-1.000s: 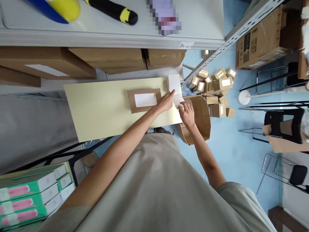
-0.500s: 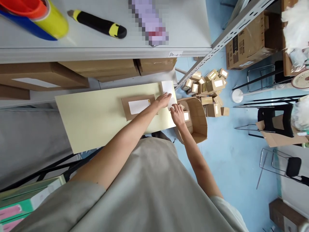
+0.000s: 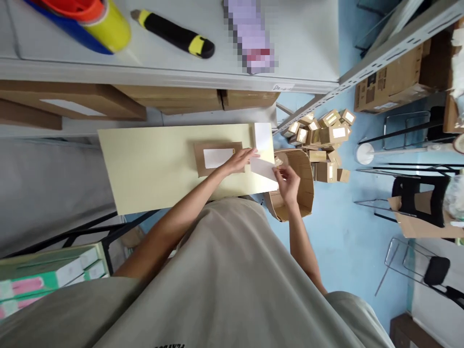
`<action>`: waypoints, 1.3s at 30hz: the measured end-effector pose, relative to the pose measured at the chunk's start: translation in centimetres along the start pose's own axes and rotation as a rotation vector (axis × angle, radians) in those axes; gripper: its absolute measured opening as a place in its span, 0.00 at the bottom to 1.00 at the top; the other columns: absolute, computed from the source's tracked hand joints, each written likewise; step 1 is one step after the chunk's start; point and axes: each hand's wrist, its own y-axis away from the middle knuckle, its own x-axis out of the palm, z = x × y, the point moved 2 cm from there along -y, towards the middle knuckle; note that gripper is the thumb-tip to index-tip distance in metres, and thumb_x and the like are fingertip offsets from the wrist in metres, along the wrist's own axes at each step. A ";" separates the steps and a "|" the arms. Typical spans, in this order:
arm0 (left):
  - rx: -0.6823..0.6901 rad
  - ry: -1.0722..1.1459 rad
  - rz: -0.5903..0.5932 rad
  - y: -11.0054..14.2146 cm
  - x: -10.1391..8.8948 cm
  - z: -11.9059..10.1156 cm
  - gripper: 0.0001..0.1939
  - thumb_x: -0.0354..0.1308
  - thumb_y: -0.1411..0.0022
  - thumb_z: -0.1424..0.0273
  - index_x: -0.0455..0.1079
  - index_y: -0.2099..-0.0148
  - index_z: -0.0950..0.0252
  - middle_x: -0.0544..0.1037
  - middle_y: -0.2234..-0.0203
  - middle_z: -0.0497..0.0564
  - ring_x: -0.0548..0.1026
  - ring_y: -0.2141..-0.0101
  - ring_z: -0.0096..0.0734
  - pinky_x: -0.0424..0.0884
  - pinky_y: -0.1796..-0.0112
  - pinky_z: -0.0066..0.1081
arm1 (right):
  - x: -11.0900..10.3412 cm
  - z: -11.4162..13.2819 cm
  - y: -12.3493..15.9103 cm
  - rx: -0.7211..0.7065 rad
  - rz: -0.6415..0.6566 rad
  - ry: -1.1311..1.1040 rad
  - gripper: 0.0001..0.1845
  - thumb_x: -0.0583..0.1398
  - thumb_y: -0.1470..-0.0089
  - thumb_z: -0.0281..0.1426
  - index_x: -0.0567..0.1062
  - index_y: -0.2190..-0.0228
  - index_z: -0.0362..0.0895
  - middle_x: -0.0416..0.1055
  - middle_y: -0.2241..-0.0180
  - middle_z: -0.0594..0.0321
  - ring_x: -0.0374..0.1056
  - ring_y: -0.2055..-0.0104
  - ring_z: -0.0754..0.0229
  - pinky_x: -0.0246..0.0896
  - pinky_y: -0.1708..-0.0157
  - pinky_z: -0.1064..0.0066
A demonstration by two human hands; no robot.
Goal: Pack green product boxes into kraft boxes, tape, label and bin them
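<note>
My right hand (image 3: 288,183) pinches the right end of a white paper slip (image 3: 264,169), held at a slant over the right end of the pale yellow board (image 3: 155,169). My left hand (image 3: 239,160) has its fingers stretched out over the slip's left end; whether they touch it I cannot tell. Just beyond my fingers lies a white stack that looks like paper slips (image 3: 263,136), at the board's far right corner. A flat brown cardboard parcel (image 3: 200,162) with a white label lies beside and partly under my left hand.
An open cardboard carton (image 3: 306,186) stands right of the board, with small boxes (image 3: 322,133) heaped beyond it. Above the board is a grey shelf (image 3: 304,53) carrying a utility knife (image 3: 174,34) and tape rolls (image 3: 119,31). Brown cartons (image 3: 174,99) sit underneath.
My right hand has drawn a slip off the white stack, toward me and rightward. My left hand has come off the stack toward me and left. The view has shifted slightly.
</note>
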 end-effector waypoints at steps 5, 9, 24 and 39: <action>-0.052 0.351 -0.005 12.2 -4.9 -0.7 0.37 0.70 0.36 0.36 0.85 0.47 0.66 0.88 0.46 0.68 0.89 0.54 0.51 0.85 0.51 0.46 | 3.0 5.7 -1.7 0.079 -0.038 -0.313 0.29 0.70 0.38 0.60 0.74 0.70 0.49 0.74 0.72 0.64 0.69 0.70 0.59 0.68 0.70 0.66; 0.000 0.386 -0.168 18.5 -7.5 -0.9 0.30 0.73 0.37 0.43 0.86 0.52 0.67 0.90 0.51 0.65 0.87 0.63 0.41 0.80 0.67 0.35 | 6.7 9.6 -2.1 0.087 0.076 -0.428 0.33 0.73 0.45 0.64 0.74 0.71 0.48 0.67 0.76 0.69 0.62 0.73 0.64 0.61 0.73 0.69; 0.138 0.357 -0.367 27.0 -14.3 0.2 0.16 0.75 0.40 0.57 0.81 0.64 0.66 0.88 0.67 0.59 0.86 0.68 0.41 0.76 0.76 0.30 | 11.5 16.8 1.1 -0.008 0.188 -0.371 0.32 0.75 0.44 0.63 0.76 0.69 0.49 0.67 0.74 0.70 0.60 0.73 0.65 0.62 0.73 0.69; 0.244 0.306 -0.298 29.8 -17.4 2.3 0.18 0.74 0.37 0.55 0.79 0.64 0.64 0.86 0.68 0.55 0.85 0.67 0.37 0.76 0.75 0.27 | 16.5 22.8 6.8 -0.241 0.280 -0.076 0.15 0.68 0.29 0.48 0.85 0.58 0.51 0.81 0.59 0.59 0.77 0.60 0.56 0.79 0.59 0.61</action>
